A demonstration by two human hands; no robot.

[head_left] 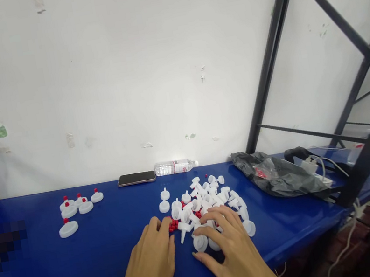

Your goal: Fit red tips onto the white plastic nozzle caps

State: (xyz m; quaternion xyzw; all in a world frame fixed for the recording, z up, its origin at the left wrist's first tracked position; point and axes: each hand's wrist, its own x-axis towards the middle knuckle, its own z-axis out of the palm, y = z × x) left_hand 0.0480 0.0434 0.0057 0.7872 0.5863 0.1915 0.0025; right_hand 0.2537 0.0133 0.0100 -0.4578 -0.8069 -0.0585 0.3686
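Note:
My left hand (151,257) is at the left edge of a pile of white plastic nozzle caps (212,195). Its fingers are bent, with thumb and index apart, and the index fingertip is beside a cluster of small red caps (173,226). Over the pile's near side, my right hand (230,249) has its fingers spread. One round white nozzle cap (200,243) lies between its thumb and index finger; I see no firm grip on it. A nozzle cap with its spout toward me (184,229) rests between the hands.
At the left stand several white caps with red tips (68,228). A phone (136,178) and a clear bottle (175,166) lie by the wall. To the right are a dark plastic bag (276,175), cables (329,164) and a black metal frame (271,48). The blue table (116,235) has a near edge.

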